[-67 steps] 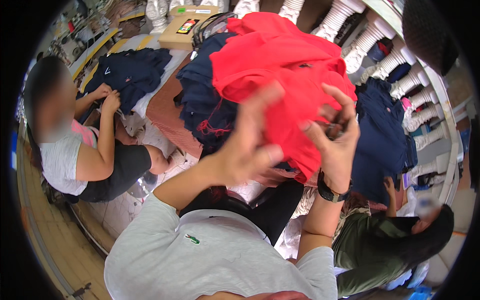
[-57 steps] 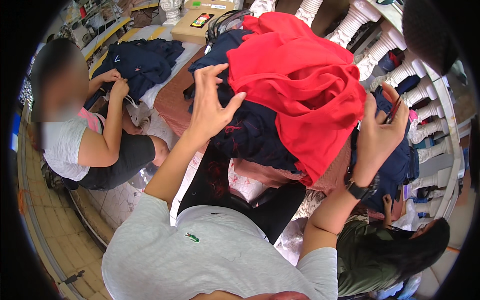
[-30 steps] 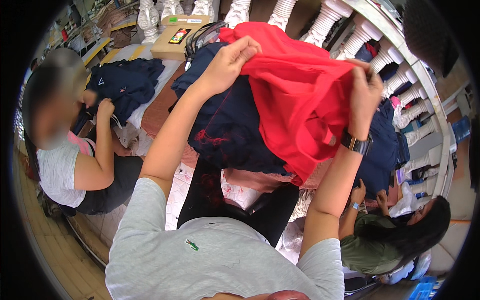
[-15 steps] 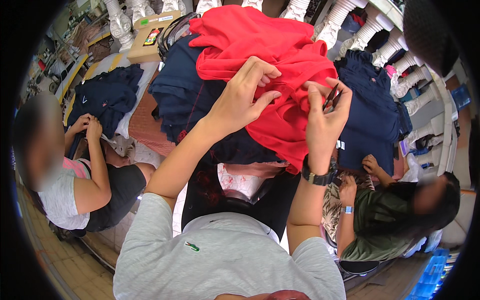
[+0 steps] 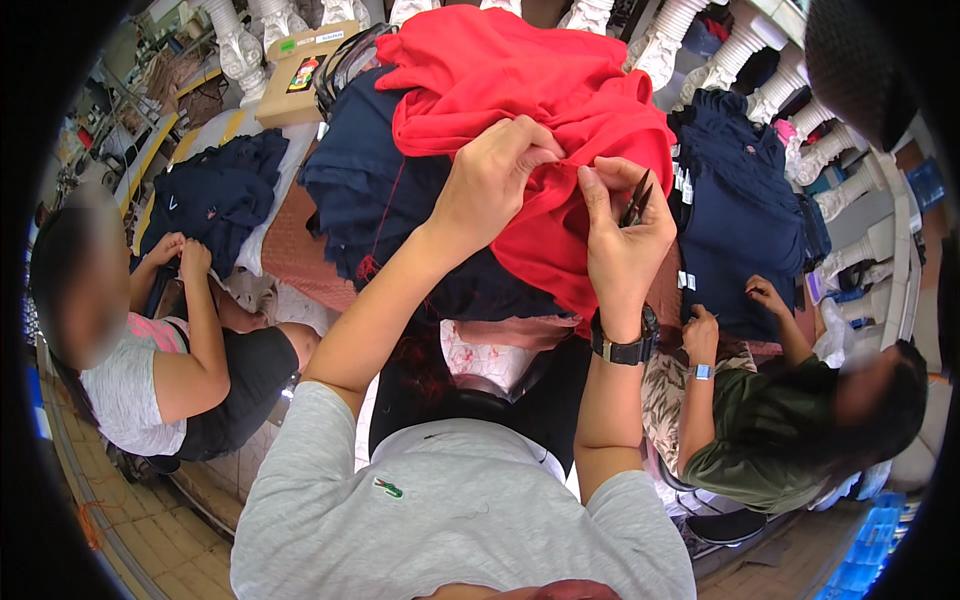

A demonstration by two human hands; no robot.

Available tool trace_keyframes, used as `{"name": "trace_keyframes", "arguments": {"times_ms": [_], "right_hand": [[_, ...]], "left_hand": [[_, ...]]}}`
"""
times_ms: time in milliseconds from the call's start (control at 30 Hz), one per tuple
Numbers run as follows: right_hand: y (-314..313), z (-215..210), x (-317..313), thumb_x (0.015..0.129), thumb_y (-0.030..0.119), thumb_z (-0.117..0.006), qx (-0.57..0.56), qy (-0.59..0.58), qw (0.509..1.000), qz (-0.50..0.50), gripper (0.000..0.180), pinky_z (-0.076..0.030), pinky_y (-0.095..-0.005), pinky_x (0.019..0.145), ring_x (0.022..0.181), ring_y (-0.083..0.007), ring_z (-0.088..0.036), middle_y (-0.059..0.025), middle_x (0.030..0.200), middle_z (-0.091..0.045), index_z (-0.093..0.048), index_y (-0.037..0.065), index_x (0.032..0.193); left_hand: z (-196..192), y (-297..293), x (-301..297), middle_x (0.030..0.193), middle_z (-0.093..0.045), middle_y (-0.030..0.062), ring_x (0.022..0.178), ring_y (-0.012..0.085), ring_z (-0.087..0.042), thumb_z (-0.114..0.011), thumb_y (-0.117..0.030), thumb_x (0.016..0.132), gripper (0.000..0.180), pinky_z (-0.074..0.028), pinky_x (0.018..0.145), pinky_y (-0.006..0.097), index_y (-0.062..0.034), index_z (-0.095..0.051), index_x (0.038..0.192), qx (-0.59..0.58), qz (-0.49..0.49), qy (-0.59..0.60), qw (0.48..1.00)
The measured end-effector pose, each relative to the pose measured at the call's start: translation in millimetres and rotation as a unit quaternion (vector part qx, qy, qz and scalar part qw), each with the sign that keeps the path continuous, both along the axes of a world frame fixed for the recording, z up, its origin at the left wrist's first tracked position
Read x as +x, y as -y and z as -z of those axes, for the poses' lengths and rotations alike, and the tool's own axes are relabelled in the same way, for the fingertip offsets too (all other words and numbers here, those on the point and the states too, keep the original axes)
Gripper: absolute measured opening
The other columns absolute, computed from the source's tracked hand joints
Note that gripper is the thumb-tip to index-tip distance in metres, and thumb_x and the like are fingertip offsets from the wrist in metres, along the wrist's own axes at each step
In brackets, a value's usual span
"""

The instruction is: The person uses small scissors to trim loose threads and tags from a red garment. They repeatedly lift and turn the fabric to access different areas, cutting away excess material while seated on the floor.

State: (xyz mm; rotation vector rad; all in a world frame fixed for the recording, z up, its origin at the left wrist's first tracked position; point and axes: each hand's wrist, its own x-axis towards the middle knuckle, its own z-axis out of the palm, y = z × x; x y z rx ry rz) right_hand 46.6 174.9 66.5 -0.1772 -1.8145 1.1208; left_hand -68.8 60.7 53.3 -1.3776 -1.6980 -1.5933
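Note:
A red garment (image 5: 520,90) lies bunched over a pile of navy blue garments (image 5: 370,200) in front of me. My left hand (image 5: 495,180) pinches a fold of the red fabric near its middle. My right hand (image 5: 625,235) is raised beside it, holding small dark thread snips (image 5: 637,200) between its fingers, and its fingertips touch the same fold. A dark watch sits on my right wrist.
A person on my left handles a navy garment (image 5: 215,195). On my right another person reaches to a second navy garment (image 5: 740,220) with white tags. A cardboard box (image 5: 300,75) stands at the back left. White balusters (image 5: 740,45) line the far side.
My hands turned and lifted the red garment, then came together on one fold. The view has tilted down and the red cloth sits lower than a second ago.

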Motion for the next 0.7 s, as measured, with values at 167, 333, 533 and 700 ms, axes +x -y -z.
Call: {"name": "trace_keyframes", "arguments": {"times_ms": [167, 333, 533, 700], "right_hand": [[9, 0, 2, 0.089, -0.001, -0.072, 0.011, -0.011, 0.999, 0.038, 0.011, -0.042, -0.0197, 0.058, 0.076, -0.005, -0.061, -0.0053, 0.087, -0.072, -0.069, 0.0, 0.099], [6, 3, 1, 0.089, 0.001, -0.072, -0.01, 0.004, 1.0, 0.011, 0.01, -0.043, -0.0202, 0.06, 0.077, -0.0048, -0.061, -0.0038, 0.088, -0.072, -0.069, 0.001, 0.099], [7, 1, 6, 0.089, 0.0, -0.073, -0.006, -0.055, 0.998, 0.015, 0.015, -0.039, -0.0191, 0.058, 0.07, -0.0026, -0.054, -0.0035, 0.093, -0.07, -0.067, 0.001, 0.104], [18, -2, 11, 0.087, -0.004, -0.073, -0.045, 0.04, 0.998, -0.024, 0.033, -0.029, -0.0181, 0.05, 0.061, 0.0012, -0.04, -0.0039, 0.094, -0.067, -0.062, 0.003, 0.118]], "left_hand": [[4, 4, 0, 0.095, -0.071, 0.0103, 0.086, 0.0211, -0.072, -0.065, -0.001, 0.093, 0.02, -0.057, 0.076, 0.031, 0.0003, -0.059, 0.112, -0.01, 0.06, 0.061, 0.996], [2, 2, 2, 0.095, -0.07, 0.0112, 0.085, 0.021, -0.071, -0.068, 0.001, 0.089, 0.021, -0.057, 0.077, 0.031, 0.0011, -0.061, 0.109, -0.023, -0.009, -0.05, 0.998], [-2, 6, 6, 0.096, -0.071, 0.0138, 0.089, 0.0214, -0.072, -0.063, 0.004, 0.092, 0.01, -0.056, 0.078, 0.032, 0.0025, -0.058, 0.1, -0.034, 0.012, 0.038, 0.999], [1, 12, 17, 0.101, -0.071, 0.0155, 0.091, 0.0223, -0.072, -0.058, 0.006, 0.095, 0.008, -0.057, 0.082, 0.033, 0.0016, -0.054, 0.1, -0.001, 0.068, 0.077, 0.995]]}}
